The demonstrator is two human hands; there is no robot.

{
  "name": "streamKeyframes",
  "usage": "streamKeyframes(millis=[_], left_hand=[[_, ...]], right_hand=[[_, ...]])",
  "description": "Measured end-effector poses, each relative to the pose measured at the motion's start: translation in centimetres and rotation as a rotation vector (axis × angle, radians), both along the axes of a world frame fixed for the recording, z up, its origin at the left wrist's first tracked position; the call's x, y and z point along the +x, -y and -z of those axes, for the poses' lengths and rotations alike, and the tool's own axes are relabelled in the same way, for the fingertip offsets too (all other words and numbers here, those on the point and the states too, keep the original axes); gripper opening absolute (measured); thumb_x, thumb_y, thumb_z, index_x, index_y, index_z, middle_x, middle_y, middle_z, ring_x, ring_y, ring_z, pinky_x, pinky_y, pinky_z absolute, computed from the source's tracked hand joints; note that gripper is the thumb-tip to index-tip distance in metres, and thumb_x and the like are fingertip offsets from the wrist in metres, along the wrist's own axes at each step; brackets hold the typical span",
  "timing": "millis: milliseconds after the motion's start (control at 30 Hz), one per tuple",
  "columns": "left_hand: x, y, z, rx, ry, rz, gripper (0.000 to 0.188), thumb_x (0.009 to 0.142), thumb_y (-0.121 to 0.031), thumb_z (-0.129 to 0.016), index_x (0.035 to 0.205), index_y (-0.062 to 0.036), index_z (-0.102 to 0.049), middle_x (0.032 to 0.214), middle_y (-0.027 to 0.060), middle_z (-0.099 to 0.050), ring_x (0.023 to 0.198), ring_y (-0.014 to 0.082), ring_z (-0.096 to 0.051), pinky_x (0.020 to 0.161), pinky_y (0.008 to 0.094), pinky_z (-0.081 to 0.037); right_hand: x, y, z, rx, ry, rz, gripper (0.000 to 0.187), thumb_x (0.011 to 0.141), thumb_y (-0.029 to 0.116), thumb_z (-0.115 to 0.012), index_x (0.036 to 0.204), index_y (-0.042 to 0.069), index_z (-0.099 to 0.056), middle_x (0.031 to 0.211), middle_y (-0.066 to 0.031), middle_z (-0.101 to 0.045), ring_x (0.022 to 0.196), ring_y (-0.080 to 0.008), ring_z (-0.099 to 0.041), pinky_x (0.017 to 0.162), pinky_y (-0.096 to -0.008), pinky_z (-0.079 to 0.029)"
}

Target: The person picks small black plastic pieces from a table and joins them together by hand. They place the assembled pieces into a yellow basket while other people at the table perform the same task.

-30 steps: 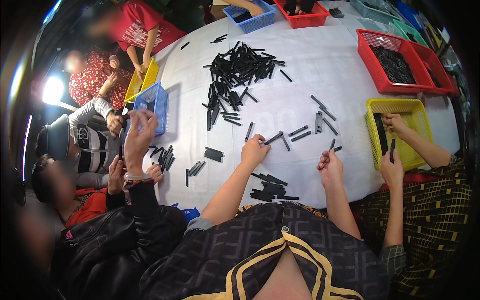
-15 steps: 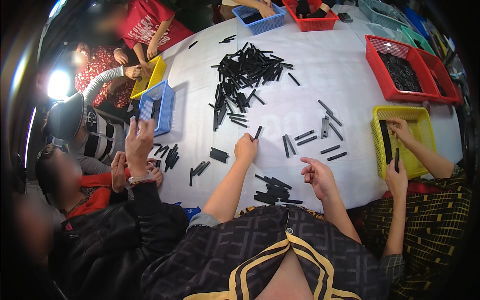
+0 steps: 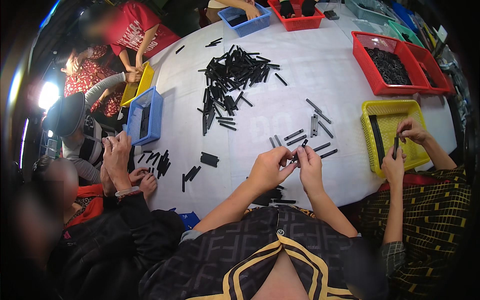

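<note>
My left hand [image 3: 271,169] and my right hand [image 3: 311,172] meet over the near part of the table. Between them, both sets of fingers pinch a slim black bar [image 3: 304,143], its upper end poking out above my fingertips. Just beyond my hands lie several loose black bars [image 3: 294,134], some with small holes. A low stack of black bars [image 3: 272,196] sits close to my body, partly hidden under my left forearm. Left of my hands is a wider black piece [image 3: 209,159], with a few short bars [image 3: 191,173] beside it.
A large heap of black bars [image 3: 235,70] covers the middle of the white table [image 3: 175,110]. At right stand a yellow basket [image 3: 417,105] and a red basket [image 3: 400,90] of dark parts; at left, a blue basket [image 3: 150,117]. Co-workers' hands [image 3: 117,155] work on both sides.
My left hand, with the bar, has come right and nearer to me. My right hand has closed from spread fingers onto the same bar. The whole view has shifted slightly.
</note>
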State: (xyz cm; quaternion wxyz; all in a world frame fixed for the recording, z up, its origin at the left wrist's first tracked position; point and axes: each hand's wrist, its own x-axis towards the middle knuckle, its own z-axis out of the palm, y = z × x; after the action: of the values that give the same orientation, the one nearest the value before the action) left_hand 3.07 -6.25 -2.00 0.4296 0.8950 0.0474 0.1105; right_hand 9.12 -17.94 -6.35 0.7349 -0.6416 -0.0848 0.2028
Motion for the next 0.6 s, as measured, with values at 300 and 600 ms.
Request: streamKeyframes(millis=[300, 600], left_hand=[[1.2, -1.3, -1.1, -0.623, -0.172, 0.029, 0.016, 0.085, -0.015, -0.06, 0.079, -0.0006, -0.054, 0.066, 0.0007, -0.055, 0.058, 0.0053, -0.049, 0.051, 0.0199, -0.039], [0.8, -0.8, -0.3, -0.782, -0.096, -0.072, 0.023, 0.084, -0.019, -0.062, 0.072, -0.0017, -0.054, 0.055, -0.0025, -0.048, 0.049, 0.0034, -0.04, 0.043, 0.0196, -0.03]], right_hand=[[-1.7, 1.2, -3.3, -0.087, 0.17, -0.319, 0.015, 0.089, 0.009, -0.045, 0.081, -0.002, -0.053, 0.072, -0.0088, -0.053, 0.061, -0.0151, -0.048, 0.057, -0.0281, -0.039], [-2.2, 1.5, -3.1, -0.057, 0.163, -0.327, 0.023, 0.092, 0.016, -0.043, 0.077, 0.0, -0.052, 0.066, -0.0022, -0.048, 0.06, -0.0087, -0.042, 0.055, -0.0236, -0.035]])
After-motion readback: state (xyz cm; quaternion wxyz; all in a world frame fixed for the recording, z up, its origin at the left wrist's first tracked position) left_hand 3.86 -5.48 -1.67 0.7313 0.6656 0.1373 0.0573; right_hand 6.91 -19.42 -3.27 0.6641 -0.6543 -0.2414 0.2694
